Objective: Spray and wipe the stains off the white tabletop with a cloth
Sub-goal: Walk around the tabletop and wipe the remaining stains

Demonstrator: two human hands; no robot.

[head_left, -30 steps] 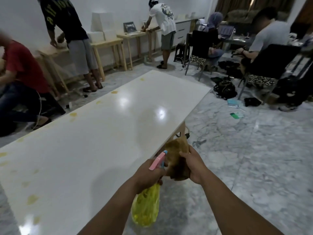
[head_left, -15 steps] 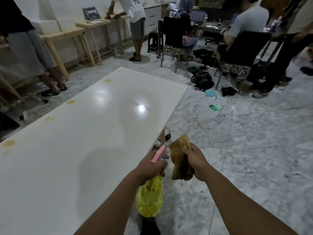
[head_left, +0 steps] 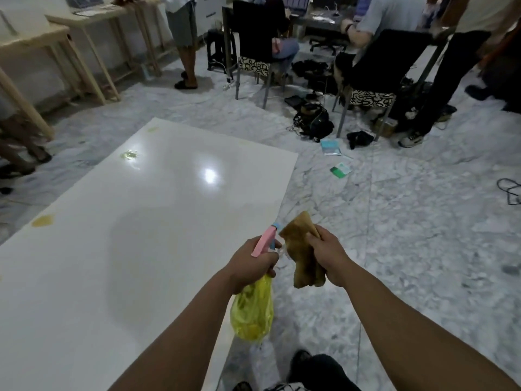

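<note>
Compared with half a second back: view tilted lower and swung a little, so less of the wooden side tables (head_left: 42, 32) at far left and more marble floor (head_left: 408, 221) at right. White tabletop (head_left: 118, 249) now filling the lower left, far corner nearer the middle of the picture. Stains sliding with it: yellow-brown stain (head_left: 42, 220) close to the left edge, a glossier yellow stain (head_left: 129, 155) further along that edge, a faint one (head_left: 152, 129) near the far corner. Both forearms reaching from the bottom edge much as before, hands slightly higher and a touch further apart.

Left hand (head_left: 251, 265) clenched around the neck of the spray bottle (head_left: 252, 309), just past the table's right edge, over the floor rather than over the top. Pink trigger head (head_left: 263, 241) jutting up and forward out of the fist, blue nozzle tip at its front; yellow translucent body hanging below the knuckles. Forefinger near the trigger, whether pressing cannot be told.

Right hand (head_left: 328, 258) gripping the brown cloth (head_left: 303, 249), bunched; thumb on top, fingers wrapped beneath, one pointed corner standing up beside the nozzle, the rest drooping below the palm. Cloth and nozzle just beside each other, contact unclear. Dark shoe (head_left: 301, 359) at bottom centre; seated people and black chairs (head_left: 389, 60) well beyond, upper right.
</note>
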